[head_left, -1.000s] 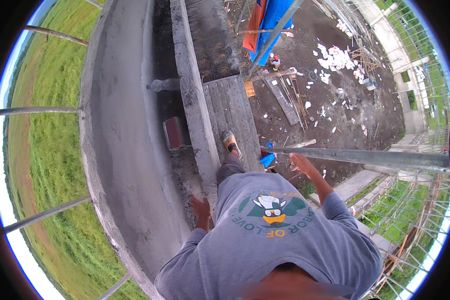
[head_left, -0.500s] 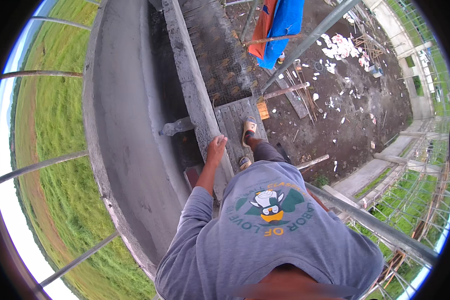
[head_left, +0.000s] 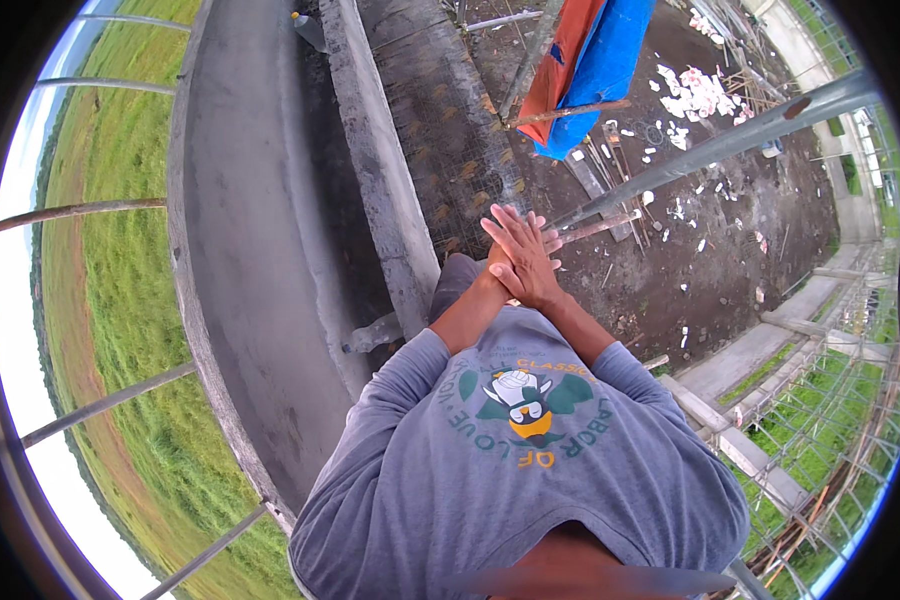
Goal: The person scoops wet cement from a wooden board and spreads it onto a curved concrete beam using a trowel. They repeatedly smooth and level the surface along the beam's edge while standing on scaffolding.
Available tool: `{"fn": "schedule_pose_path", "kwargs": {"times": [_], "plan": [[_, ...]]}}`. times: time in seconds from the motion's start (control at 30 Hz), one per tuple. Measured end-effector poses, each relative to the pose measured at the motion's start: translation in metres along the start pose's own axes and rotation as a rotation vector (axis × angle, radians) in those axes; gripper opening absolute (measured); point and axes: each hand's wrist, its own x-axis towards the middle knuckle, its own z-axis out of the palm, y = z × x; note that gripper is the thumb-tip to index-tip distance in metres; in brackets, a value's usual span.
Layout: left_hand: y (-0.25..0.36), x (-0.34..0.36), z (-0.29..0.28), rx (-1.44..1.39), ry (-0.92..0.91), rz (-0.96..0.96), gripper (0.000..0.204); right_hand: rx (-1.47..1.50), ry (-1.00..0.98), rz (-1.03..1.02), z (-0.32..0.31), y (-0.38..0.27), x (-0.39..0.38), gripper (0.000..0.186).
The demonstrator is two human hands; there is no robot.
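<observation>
My right hand [head_left: 533, 268] lies across my left hand [head_left: 494, 264] in front of my chest, palm toward palm. The fingers of the right hand are stretched out and slightly spread. Beneath it the left hand is partly hidden, and its straight fingertips poke out on the right side. I see nothing held in either one. Just left of my hands runs a rough concrete wall [head_left: 382, 180]. In the dark channel beyond it lies a clear plastic bottle [head_left: 373, 334], close to my left forearm.
A wide grey concrete ledge [head_left: 240, 200] curves along the left, with railing pipes [head_left: 110, 400] outside it. A slanting metal pipe [head_left: 710, 150] crosses ahead on the right, near a blue tarp [head_left: 605, 80]. Far below, white litter [head_left: 695, 95] lies on bare ground.
My left hand has come off the concrete wall and met my right hand, which was hidden before. My sandalled feet have gone out of view, and one bent knee shows instead.
</observation>
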Motion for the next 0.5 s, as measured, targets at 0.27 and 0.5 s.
{"fn": "schedule_pose_path", "kwargs": {"times": [0.27,0.5], "plan": [[0.073,0.165,-0.247,0.534,0.634,0.123,0.088,-0.130,0.006,0.470,-0.027,0.134,0.095,0.067],[0.016,0.226,-0.385,1.110,0.785,-0.666,0.090,-0.162,-0.226,0.634,-0.012,0.229,0.229,0.061]]}}
